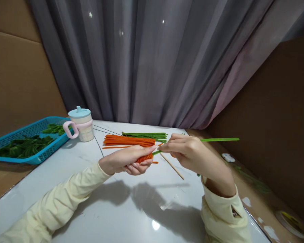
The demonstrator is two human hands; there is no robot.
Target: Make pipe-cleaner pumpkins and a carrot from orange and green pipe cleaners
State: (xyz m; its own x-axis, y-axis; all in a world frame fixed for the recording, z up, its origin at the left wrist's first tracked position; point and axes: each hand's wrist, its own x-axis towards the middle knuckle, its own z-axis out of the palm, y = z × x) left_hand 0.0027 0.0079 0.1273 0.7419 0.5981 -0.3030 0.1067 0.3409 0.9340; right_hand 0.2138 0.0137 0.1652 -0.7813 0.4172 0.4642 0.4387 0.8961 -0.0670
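Note:
My left hand point(134, 160) is closed around a ridged orange coil point(145, 158) that looks wound from pipe cleaner. Pinched in my right hand point(186, 148) is a green pipe cleaner point(220, 139), its long end sticking out to the right. Its other end meets the orange coil between my two hands; how it joins is hidden by the fingers. Just behind my hands lie a bundle of orange pipe cleaners point(129, 140) and a bundle of green pipe cleaners point(147, 135). A thin wooden stick point(172, 166) rests on the table below my right hand.
A blue basket point(38, 157) with dark green pieces stands at the left. Beside it is a lidded cup point(85, 130) with a pink handle. The white table point(111, 216) ends at a grey curtain point(147, 67). A roll of tape point(292, 222) lies off its right edge.

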